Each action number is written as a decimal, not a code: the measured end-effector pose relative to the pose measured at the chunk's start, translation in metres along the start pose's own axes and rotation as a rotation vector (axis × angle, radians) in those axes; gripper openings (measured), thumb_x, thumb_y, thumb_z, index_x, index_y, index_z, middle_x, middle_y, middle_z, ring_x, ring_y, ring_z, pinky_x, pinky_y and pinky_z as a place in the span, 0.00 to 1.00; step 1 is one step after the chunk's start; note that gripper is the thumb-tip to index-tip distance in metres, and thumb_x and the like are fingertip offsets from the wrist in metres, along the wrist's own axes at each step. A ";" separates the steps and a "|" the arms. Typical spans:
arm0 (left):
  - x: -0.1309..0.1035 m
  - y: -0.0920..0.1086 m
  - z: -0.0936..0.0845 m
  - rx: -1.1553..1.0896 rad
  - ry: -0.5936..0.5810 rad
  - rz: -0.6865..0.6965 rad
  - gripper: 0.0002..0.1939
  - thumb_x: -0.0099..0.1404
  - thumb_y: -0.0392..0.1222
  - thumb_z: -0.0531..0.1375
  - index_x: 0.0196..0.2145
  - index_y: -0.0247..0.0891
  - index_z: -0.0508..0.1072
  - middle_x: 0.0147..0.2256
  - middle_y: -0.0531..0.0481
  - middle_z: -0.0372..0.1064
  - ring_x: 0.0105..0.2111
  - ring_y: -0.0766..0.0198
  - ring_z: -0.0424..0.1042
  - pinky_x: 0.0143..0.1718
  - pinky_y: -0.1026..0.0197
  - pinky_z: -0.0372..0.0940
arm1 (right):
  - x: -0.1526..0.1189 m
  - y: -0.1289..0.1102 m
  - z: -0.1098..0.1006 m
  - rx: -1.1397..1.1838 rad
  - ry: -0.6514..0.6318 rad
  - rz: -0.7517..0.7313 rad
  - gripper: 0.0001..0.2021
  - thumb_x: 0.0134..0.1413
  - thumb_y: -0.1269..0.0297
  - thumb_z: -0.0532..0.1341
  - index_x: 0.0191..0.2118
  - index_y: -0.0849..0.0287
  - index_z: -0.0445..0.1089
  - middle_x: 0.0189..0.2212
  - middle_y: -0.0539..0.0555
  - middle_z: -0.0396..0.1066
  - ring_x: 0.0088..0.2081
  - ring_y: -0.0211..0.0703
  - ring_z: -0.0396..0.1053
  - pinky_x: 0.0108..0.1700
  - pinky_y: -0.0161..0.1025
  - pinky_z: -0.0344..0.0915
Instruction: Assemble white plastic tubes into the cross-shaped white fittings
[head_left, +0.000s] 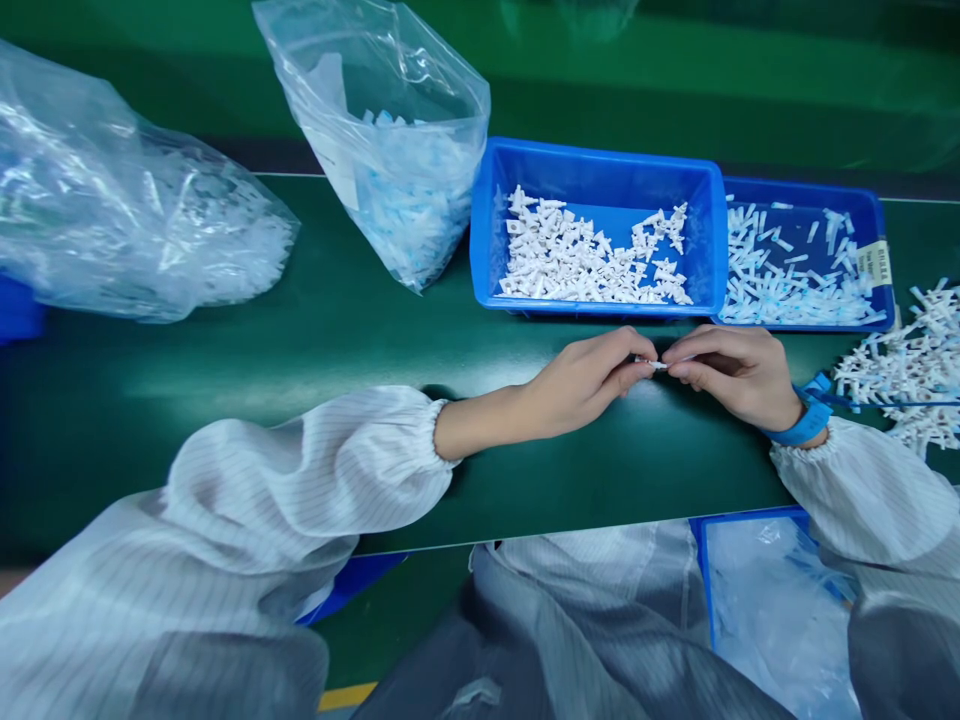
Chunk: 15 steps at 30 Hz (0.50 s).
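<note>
My left hand (pixel 589 378) pinches a small white plastic part (pixel 658 366) between thumb and fingertips, just in front of the blue bins. From the other side my right hand (pixel 739 370) meets it, thumb and forefinger closed at the part's right end; whether a separate piece sits in those fingertips is hidden. A blue wrist strap (pixel 804 420) with a cord circles my right wrist. Behind my hands stands a blue bin (pixel 600 310) of small white pieces. Beside it, a second blue bin (pixel 810 325) holds pale blue and white tube-like pieces.
A clear bag (pixel 420 190) of pale blue pieces stands left of the bins. Farther left lies another clear bag (pixel 150 220) of small clear pieces. White and blue parts form a pile (pixel 911 360) on the green table (pixel 247 370) at right. A lined blue box (pixel 776 600) sits below the edge.
</note>
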<state>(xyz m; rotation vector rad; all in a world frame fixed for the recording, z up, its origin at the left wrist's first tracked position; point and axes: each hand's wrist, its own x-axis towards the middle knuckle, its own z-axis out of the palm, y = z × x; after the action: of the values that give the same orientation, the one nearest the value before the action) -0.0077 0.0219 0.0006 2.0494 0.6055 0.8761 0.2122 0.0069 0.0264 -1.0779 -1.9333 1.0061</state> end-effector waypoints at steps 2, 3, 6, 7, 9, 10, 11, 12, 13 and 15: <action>0.000 0.000 -0.001 -0.007 -0.017 -0.036 0.13 0.75 0.48 0.46 0.41 0.39 0.64 0.33 0.51 0.70 0.28 0.70 0.70 0.32 0.67 0.63 | -0.001 0.000 0.002 -0.017 0.004 0.016 0.07 0.57 0.61 0.65 0.37 0.56 0.79 0.31 0.53 0.79 0.24 0.35 0.71 0.26 0.33 0.68; 0.000 0.000 -0.001 -0.011 -0.024 -0.046 0.14 0.75 0.49 0.46 0.41 0.39 0.64 0.33 0.51 0.70 0.28 0.70 0.70 0.31 0.67 0.62 | -0.001 0.000 0.003 -0.026 0.006 0.025 0.08 0.57 0.60 0.65 0.38 0.56 0.79 0.31 0.53 0.79 0.24 0.36 0.71 0.27 0.33 0.68; -0.001 0.000 -0.001 -0.026 -0.047 -0.070 0.13 0.75 0.48 0.46 0.41 0.39 0.64 0.34 0.51 0.70 0.28 0.70 0.69 0.31 0.68 0.62 | -0.002 -0.002 0.005 -0.059 0.016 0.014 0.08 0.58 0.59 0.65 0.39 0.57 0.78 0.32 0.53 0.80 0.26 0.37 0.73 0.29 0.34 0.70; -0.001 -0.001 0.000 -0.032 -0.054 -0.076 0.13 0.75 0.48 0.47 0.41 0.39 0.64 0.34 0.51 0.70 0.28 0.71 0.69 0.30 0.68 0.62 | -0.002 -0.003 0.006 -0.073 0.017 -0.002 0.08 0.58 0.59 0.65 0.38 0.56 0.78 0.32 0.52 0.80 0.27 0.37 0.74 0.30 0.34 0.70; -0.001 -0.001 0.000 -0.047 -0.067 -0.082 0.12 0.75 0.47 0.47 0.41 0.39 0.64 0.34 0.51 0.70 0.28 0.71 0.69 0.30 0.68 0.62 | -0.003 -0.004 0.007 -0.102 0.020 -0.047 0.06 0.59 0.62 0.64 0.38 0.55 0.78 0.32 0.51 0.80 0.28 0.38 0.75 0.32 0.34 0.71; -0.001 -0.001 0.000 -0.053 -0.070 -0.083 0.12 0.75 0.47 0.47 0.41 0.39 0.64 0.34 0.51 0.70 0.28 0.71 0.69 0.30 0.68 0.62 | -0.003 -0.004 0.006 -0.111 0.022 -0.075 0.05 0.59 0.63 0.64 0.38 0.54 0.78 0.32 0.51 0.80 0.29 0.38 0.76 0.34 0.34 0.72; -0.001 -0.001 0.000 -0.057 -0.071 -0.080 0.11 0.75 0.47 0.47 0.41 0.38 0.64 0.34 0.51 0.69 0.28 0.71 0.69 0.31 0.68 0.62 | -0.003 -0.003 0.006 -0.117 0.025 -0.103 0.05 0.59 0.64 0.64 0.38 0.54 0.79 0.32 0.51 0.80 0.30 0.38 0.76 0.35 0.34 0.72; -0.001 -0.001 0.000 -0.058 -0.070 -0.075 0.11 0.75 0.46 0.47 0.41 0.38 0.64 0.34 0.51 0.69 0.28 0.71 0.69 0.31 0.68 0.63 | -0.003 -0.003 0.006 -0.120 0.026 -0.128 0.05 0.59 0.65 0.64 0.38 0.53 0.79 0.32 0.50 0.80 0.31 0.39 0.77 0.35 0.34 0.72; -0.001 -0.001 0.000 -0.060 -0.067 -0.070 0.11 0.75 0.46 0.47 0.41 0.38 0.64 0.34 0.51 0.69 0.28 0.71 0.69 0.31 0.68 0.63 | -0.003 -0.003 0.005 -0.123 0.026 -0.147 0.05 0.58 0.66 0.65 0.38 0.53 0.79 0.32 0.50 0.81 0.32 0.39 0.77 0.36 0.34 0.73; -0.001 -0.001 0.000 -0.061 -0.063 -0.057 0.10 0.75 0.44 0.48 0.41 0.38 0.64 0.35 0.51 0.69 0.28 0.71 0.69 0.31 0.68 0.63 | -0.002 -0.004 0.004 -0.130 0.017 -0.154 0.05 0.58 0.66 0.65 0.37 0.52 0.80 0.32 0.50 0.81 0.33 0.40 0.77 0.36 0.35 0.73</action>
<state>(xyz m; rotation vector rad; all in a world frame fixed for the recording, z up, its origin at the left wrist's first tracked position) -0.0088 0.0217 -0.0001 1.9879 0.5933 0.7849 0.2082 0.0027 0.0271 -0.9880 -2.0567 0.7941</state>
